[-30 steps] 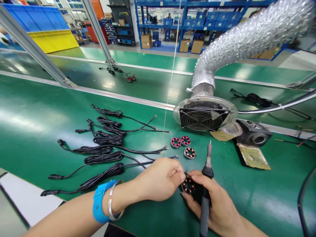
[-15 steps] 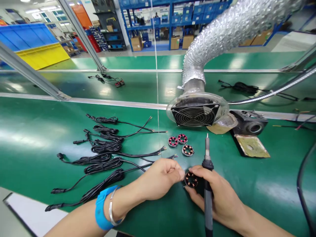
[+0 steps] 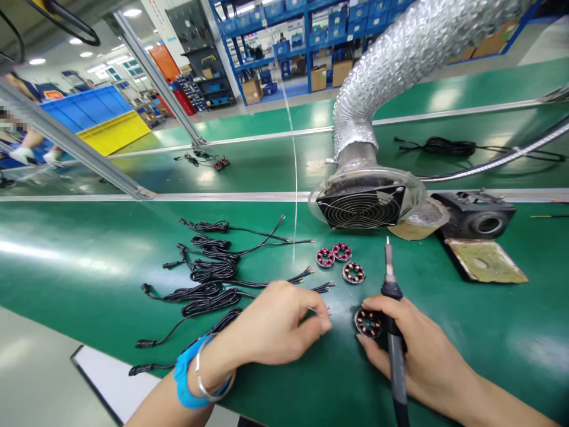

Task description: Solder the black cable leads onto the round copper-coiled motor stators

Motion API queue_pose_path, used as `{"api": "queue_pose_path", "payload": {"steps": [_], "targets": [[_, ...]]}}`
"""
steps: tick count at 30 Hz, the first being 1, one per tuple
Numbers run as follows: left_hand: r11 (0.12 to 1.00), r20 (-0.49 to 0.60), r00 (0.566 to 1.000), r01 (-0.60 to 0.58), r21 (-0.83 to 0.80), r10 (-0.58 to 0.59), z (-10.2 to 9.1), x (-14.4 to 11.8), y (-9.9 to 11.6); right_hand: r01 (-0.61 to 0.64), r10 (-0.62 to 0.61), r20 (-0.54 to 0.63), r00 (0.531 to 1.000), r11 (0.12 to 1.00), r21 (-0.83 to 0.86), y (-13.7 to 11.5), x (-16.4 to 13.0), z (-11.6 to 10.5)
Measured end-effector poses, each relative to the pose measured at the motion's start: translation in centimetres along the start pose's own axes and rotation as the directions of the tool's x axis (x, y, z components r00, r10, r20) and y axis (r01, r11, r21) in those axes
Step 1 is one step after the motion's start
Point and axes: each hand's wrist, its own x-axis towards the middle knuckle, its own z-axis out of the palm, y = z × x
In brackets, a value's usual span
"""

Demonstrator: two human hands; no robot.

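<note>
My right hand (image 3: pixel 413 356) grips a black soldering iron (image 3: pixel 391 314) with its tip pointing up and away from me. The same hand's fingertips pin a round copper-wound stator (image 3: pixel 368 323) to the green mat. My left hand (image 3: pixel 275 323) has a blue wristband and a metal bangle. It lies a little left of the stator, thumb and forefinger pinched on the stripped end of a black cable (image 3: pixel 326 310). Three more stators (image 3: pixel 342 252) lie just beyond. Several coiled black cables (image 3: pixel 208 279) are spread out to the left.
A fume extractor fan (image 3: pixel 362 204) on a silver flexible duct (image 3: pixel 400 53) stands behind the stators. To the right are a black iron stand (image 3: pixel 478 219) and a yellowed sponge tray (image 3: pixel 486 261). A metal rail (image 3: pixel 222 196) edges the mat. More cables lie beyond it.
My left hand has drawn back to the left, opening a gap between its fingertips and the stator. The right hand stays on the iron and stator. The view has shifted and tilted.
</note>
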Motion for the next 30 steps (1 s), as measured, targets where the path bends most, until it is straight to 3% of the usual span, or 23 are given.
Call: {"api": "queue_pose_path", "payload": {"steps": [4,9,16,26,30], "targets": [[0.91,-0.06,0.997,0.064,0.411,-0.043,-2.5,-1.2,-1.3,-0.004,0.003,-0.017,1.0,0.999,-0.045,0.2,0.2,-0.4],[0.807,-0.074,0.988,0.152,0.57,-0.133,-2.3,-1.3,-2.5,-0.02,0.019,-0.009,1.0,0.998,-0.06,0.3,0.0,-0.6],[0.773,-0.104,0.96,0.27,0.573,-0.259,-3.1,-0.9,-3.7,-0.019,0.017,-0.024,1.0,0.998,-0.063,0.5,-0.3,-0.5],[0.882,-0.249,0.951,0.27,0.387,-0.182,-6.0,-1.8,-4.8,-0.015,0.012,-0.029,0.999,0.995,-0.1,1.3,-0.9,0.0],[0.879,-0.436,0.881,0.347,0.328,-0.185,-5.5,-0.7,-5.3,-0.008,0.005,-0.029,1.0,0.996,-0.088,1.2,-0.8,-0.1]]}}
